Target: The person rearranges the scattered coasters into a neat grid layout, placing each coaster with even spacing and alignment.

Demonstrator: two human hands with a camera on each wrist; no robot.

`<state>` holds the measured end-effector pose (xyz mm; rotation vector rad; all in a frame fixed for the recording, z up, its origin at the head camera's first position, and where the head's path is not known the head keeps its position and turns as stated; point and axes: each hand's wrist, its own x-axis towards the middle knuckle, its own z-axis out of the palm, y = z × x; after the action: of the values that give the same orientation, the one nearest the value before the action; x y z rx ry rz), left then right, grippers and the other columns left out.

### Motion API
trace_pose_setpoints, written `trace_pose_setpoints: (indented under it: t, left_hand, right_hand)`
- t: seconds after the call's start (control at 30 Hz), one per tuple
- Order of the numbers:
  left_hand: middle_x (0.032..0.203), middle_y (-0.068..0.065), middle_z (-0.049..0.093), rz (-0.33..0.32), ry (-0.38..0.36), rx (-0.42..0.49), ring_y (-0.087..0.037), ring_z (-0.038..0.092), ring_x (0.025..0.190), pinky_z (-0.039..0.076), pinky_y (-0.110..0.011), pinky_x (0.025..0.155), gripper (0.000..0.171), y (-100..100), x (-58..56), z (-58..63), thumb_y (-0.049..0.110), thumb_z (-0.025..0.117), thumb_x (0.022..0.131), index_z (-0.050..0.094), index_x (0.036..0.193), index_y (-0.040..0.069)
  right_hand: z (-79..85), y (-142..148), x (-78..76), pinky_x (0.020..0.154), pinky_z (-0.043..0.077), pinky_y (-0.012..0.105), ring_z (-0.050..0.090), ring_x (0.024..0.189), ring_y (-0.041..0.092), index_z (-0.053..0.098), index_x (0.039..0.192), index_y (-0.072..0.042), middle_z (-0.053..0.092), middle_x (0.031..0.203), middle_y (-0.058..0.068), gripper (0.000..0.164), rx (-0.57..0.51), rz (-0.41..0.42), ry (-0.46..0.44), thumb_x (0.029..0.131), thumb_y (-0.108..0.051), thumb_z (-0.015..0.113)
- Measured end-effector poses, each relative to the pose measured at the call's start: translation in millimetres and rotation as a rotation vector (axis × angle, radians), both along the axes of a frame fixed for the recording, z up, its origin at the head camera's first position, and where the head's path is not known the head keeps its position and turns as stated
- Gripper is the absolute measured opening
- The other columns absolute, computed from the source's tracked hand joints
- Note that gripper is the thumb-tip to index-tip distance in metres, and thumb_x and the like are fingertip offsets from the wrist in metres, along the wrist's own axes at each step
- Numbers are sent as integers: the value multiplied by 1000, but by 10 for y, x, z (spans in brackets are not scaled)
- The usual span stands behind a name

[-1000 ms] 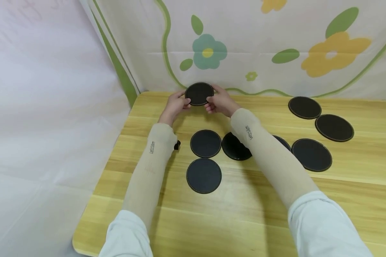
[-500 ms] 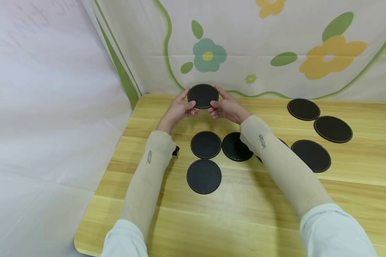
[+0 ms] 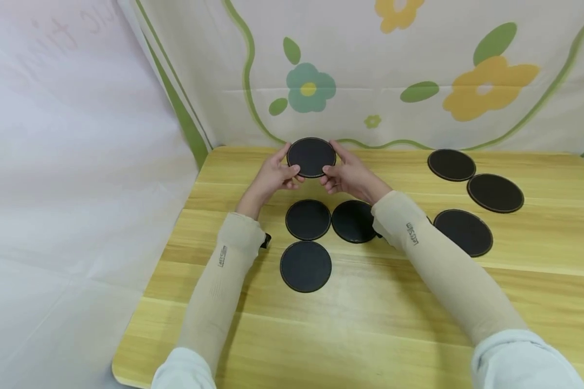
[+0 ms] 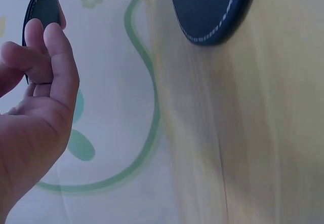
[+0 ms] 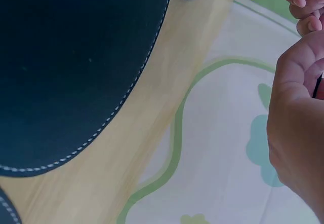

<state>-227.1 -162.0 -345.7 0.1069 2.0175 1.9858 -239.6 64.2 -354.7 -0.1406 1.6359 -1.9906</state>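
Observation:
Between both hands a round black coaster (image 3: 311, 157) with a stitched edge is held up, its face toward the head camera. My left hand (image 3: 271, 177) pinches its left rim, thumb on the near face. On the opposite rim my right hand (image 3: 352, 174) pinches it the same way. The left wrist view shows the held coaster (image 4: 46, 10) nearly edge-on behind the curled fingers. Just below it on the table lie a black coaster (image 3: 308, 220), one touching it on the right (image 3: 353, 221) and another in front (image 3: 305, 266).
Farther right on the wooden table (image 3: 360, 324) lie more black coasters: a back one (image 3: 451, 165), one beside it (image 3: 495, 193) and a nearer one (image 3: 462, 232), partly behind the right sleeve. A flowered white cloth (image 3: 370, 70) hangs along the table's back edge.
Both hands have brought the held coaster slightly down and toward the body, and its face shows more fully. The coasters on the table keep their arrangement; the head view has shifted a little.

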Motion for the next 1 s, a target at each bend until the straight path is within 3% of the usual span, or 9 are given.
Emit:
trace_pose_setpoints:
  t: [0.1,0.2,0.3,0.47,0.63,0.73,0.9,1.0]
  left_hand:
    - [77,-17,70,-6,13,-6,-14,55,47,59,-31,63,76,20,61,-4,1,58,102,18,164,21]
    - [81,-24,69,-12,29,-27,-15,53,46,57,-30,58,76,54,142,-2,1,58,102,18,164,20]
    - [81,-26,68,-27,35,-47,-16,53,46,57,-29,57,77,78,228,-8,1,58,102,16,164,20]
    - [73,-14,67,-55,48,-73,-16,52,47,57,-28,57,78,81,388,-27,1,57,102,13,164,20]
    - [74,-13,68,-72,68,-97,-18,53,49,58,-32,60,77,58,549,-70,4,58,103,12,164,19]
    - [75,-15,68,-66,82,-124,-25,54,52,58,-40,63,77,47,651,-108,6,59,103,14,164,20]
    - [79,-22,67,-65,101,-165,-50,57,68,56,-54,69,78,64,841,-173,11,60,103,13,164,23]
    - [78,-21,66,-69,114,-186,-55,58,75,57,-46,68,78,88,953,-189,14,60,104,12,164,23]
  right_hand:
    - [-16,22,73,60,54,33,59,57,21,6,163,-38,67,74,12,80,14,-4,26,106,-6,51]
    - [-47,51,150,59,53,34,58,56,21,7,163,-38,66,72,12,80,17,-8,37,105,-4,51]
    - [-79,80,237,59,54,34,58,55,20,7,163,-37,65,72,12,80,12,-2,42,105,-3,50]
    - [-93,100,419,59,55,35,59,56,19,5,163,-38,66,73,12,80,28,9,66,106,-5,51]
    - [-122,102,593,59,56,35,60,57,19,5,163,-38,67,73,11,80,37,7,85,106,-6,51]
    - [-163,99,692,59,56,35,60,57,19,4,163,-37,67,74,12,81,26,11,87,106,-6,51]
    - [-238,122,853,59,56,36,60,58,20,7,163,-36,66,76,15,80,25,14,99,105,-5,53]
    - [-267,154,931,60,56,36,61,59,21,8,163,-37,66,77,15,80,29,22,98,105,-6,53]
